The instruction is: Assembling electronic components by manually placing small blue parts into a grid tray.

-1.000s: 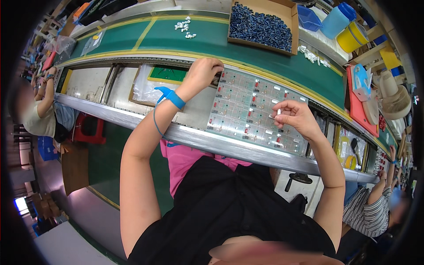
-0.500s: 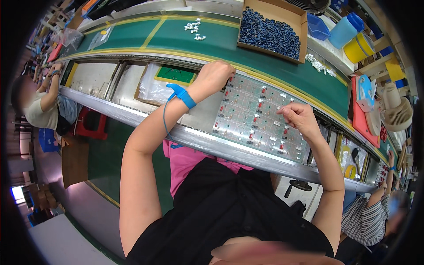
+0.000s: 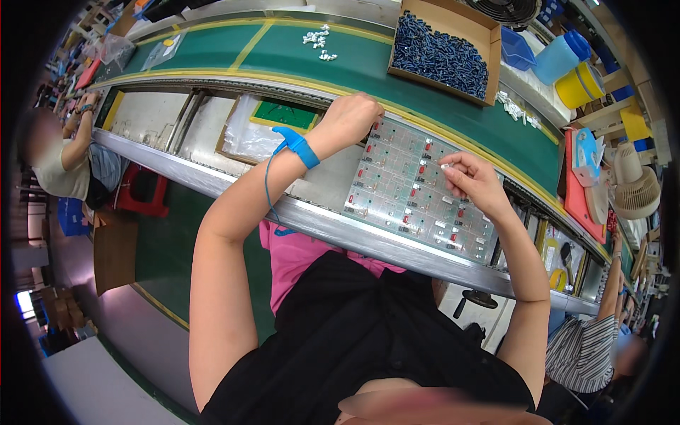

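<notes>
Across the silver rail (image 3: 404, 248) before you lies the circuit board (image 3: 389, 185), dotted with small red, black and white components. Your left hand (image 3: 348, 122) curls at its far left corner; the fingertips are hidden, so whether they grasp anything cannot be told. Your right hand (image 3: 473, 183) is over the far right part, thumb and index finger seemingly pinching a small white part (image 3: 445, 166). For good work here, keep the left hand's pressure light so the board stays flat, and hold the white part by its sides, square to the surface. Carry your right palm high enough to clear the components beneath it; a low knuckle could tip them. Check the part's seat before letting go. Spare white pieces (image 3: 511, 106) lie beyond the board, near the cardboard box (image 3: 485, 32).
</notes>
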Motion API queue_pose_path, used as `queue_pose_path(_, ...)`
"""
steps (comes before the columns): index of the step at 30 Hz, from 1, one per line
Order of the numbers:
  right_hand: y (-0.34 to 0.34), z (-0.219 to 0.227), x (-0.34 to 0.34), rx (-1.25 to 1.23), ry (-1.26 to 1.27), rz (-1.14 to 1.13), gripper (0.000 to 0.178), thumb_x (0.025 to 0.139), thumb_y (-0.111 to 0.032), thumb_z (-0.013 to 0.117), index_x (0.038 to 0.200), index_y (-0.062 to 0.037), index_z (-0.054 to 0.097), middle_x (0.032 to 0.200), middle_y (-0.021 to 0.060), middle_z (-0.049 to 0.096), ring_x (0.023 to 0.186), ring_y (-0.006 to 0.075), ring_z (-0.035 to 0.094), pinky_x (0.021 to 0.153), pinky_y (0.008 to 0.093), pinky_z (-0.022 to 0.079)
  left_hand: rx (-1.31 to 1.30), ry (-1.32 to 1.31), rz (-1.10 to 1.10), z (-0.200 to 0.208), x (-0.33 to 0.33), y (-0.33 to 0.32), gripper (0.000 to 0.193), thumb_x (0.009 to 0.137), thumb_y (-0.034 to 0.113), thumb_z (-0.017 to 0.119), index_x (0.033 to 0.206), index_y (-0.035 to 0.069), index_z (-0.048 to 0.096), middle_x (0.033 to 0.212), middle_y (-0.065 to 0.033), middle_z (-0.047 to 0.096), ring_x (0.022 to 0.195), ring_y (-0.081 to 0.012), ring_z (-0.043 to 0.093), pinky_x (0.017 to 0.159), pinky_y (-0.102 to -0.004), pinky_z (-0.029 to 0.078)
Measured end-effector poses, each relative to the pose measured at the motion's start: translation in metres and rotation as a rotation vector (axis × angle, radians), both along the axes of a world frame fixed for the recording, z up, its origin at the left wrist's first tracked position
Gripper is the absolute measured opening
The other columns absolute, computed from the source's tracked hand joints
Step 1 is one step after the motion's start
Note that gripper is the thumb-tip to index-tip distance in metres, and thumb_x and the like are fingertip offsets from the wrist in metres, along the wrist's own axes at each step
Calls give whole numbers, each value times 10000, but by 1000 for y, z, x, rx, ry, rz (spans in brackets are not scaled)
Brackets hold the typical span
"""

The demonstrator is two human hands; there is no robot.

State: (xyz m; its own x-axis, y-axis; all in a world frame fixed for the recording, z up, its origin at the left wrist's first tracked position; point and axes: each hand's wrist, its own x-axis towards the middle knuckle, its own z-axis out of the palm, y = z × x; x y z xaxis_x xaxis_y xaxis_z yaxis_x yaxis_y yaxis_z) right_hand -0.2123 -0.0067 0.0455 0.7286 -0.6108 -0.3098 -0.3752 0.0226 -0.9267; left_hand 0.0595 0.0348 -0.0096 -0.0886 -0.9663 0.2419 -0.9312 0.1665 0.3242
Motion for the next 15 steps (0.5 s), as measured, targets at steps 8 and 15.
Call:
queue_pose_path(8, -6, -3, 16, -92, -40, 14, 187, 892, -86, 507, 1058, 1, 505, 738, 51, 603, 630, 85, 561, 551, 210, 445, 62, -9, -101, 5, 6, -5, 76, 732, 93, 600, 769, 54, 655, 769, -138, 633, 751, -311, 606, 620, -398, 480)
queue_pose_path(15, -15, -10, 23, -417, 84, 154, 179, 895, -97, 482, 1054, -16, 500, 773, 90, 631, 673, 172, 613, 635, 301, 480, 148, 359, 78, 24, 10, -11, 119, 768, 151, 602, 810, 57, 663, 793, -146, 628, 770, -318, 599, 666, -397, 478)
